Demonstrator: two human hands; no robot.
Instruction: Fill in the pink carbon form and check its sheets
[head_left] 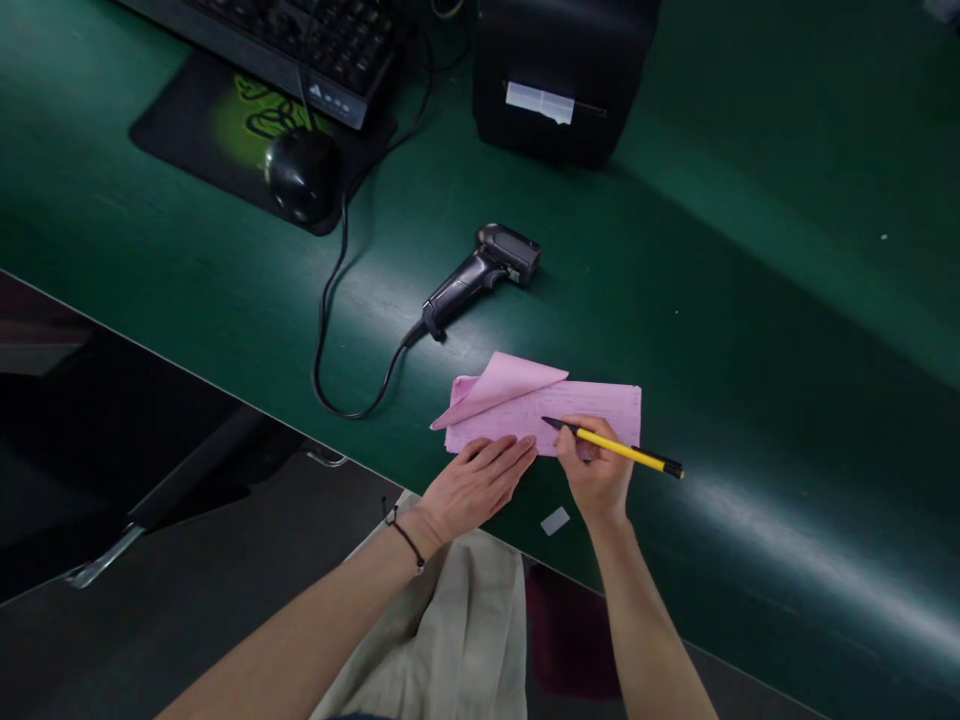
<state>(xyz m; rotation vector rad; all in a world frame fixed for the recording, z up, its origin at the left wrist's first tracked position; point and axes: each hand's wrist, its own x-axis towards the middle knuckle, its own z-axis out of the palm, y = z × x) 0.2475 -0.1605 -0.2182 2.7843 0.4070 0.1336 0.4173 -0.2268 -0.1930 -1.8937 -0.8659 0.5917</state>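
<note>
A pad of pink printed forms [510, 418] lies near the front edge of the green table, its top sheet folded back over the upper left. My left hand [480, 483] rests flat on the pad's lower edge with fingers stretched out. Between the thumb and fingers of my right hand [598, 480] is a yellow and black pen [621, 447], its dark tip pointing left over the form. Whether the tip touches the paper I cannot tell. A small pale label [555, 521] lies on the table between my two wrists.
Beyond the pad lies a black barcode scanner [469, 285], its cable looping left. A black mouse [302, 173] sits on a mouse pad [187, 150] below a keyboard [322, 45]. A black label printer [559, 60] stands at the back. The table's front edge [187, 372] runs diagonally.
</note>
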